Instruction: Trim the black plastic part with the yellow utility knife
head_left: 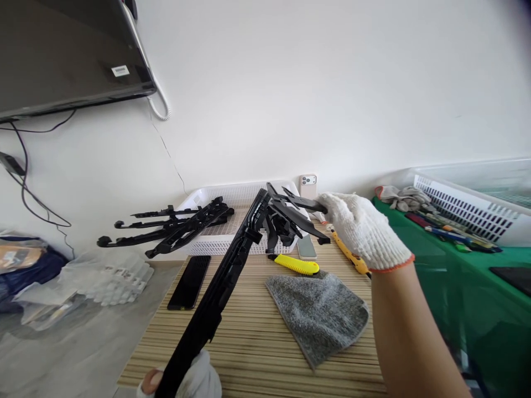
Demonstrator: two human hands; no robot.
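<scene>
Striped tabletop (249, 342) — white wall (311, 83) behind

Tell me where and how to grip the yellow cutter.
Probably best at the middle of the cutter's handle, from above and the right: it lies flat on the table, its dark tip pointing left, away from that approach, while the cloth crowds its near side.

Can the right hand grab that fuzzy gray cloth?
Probably yes: the gray cloth lies on the table, nearer the camera than the right hand, and nothing covers its middle. But that hand seems to be holding a dark part, so it might have to let go first.
</scene>
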